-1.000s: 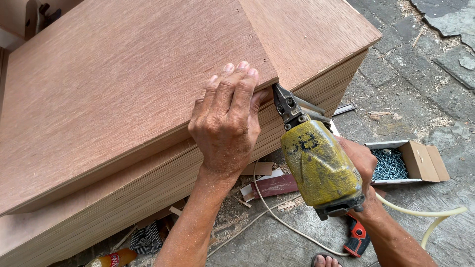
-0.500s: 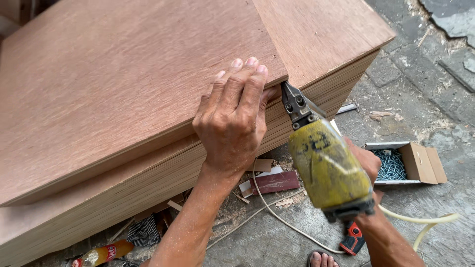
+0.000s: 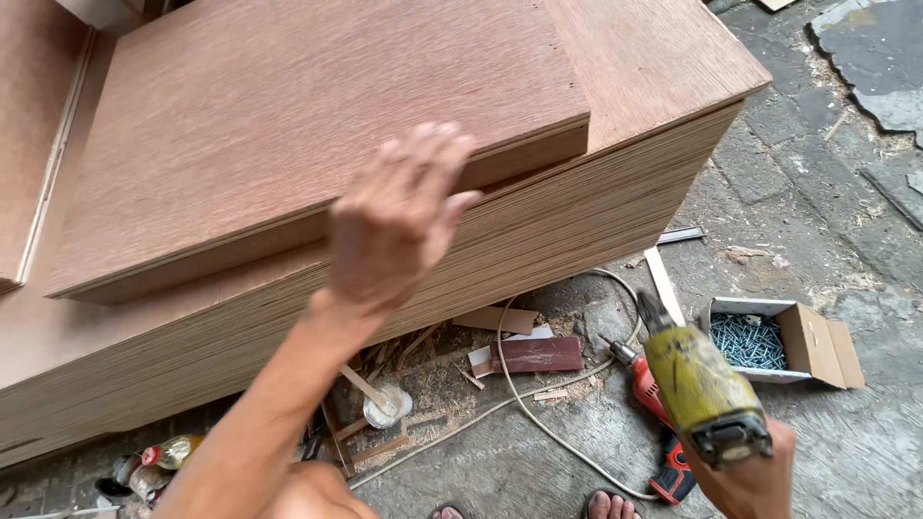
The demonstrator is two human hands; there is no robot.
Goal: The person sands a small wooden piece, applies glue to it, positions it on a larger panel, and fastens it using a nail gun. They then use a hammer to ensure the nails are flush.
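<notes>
My left hand [image 3: 394, 226] hovers with fingers together in front of the edge of a thick plywood panel [image 3: 288, 125], apart from it and holding nothing. That panel lies on a tall stack of plywood sheets [image 3: 577, 211]. My right hand [image 3: 755, 476], low at the right, grips a yellow pneumatic nail gun [image 3: 702, 384] with its nose pointing up and left, well away from the wood.
On the paved ground lie an open cardboard box of nails [image 3: 769, 341], a red power drill [image 3: 659, 423], a pale hose [image 3: 538, 413], wood scraps [image 3: 524, 351], a small cup [image 3: 389, 404] and bottles [image 3: 159, 457]. My toes [image 3: 606, 505] show at the bottom edge.
My left hand has lifted off the panel's edge. The nail gun has dropped down and right, away from the stack. The view has pulled back.
</notes>
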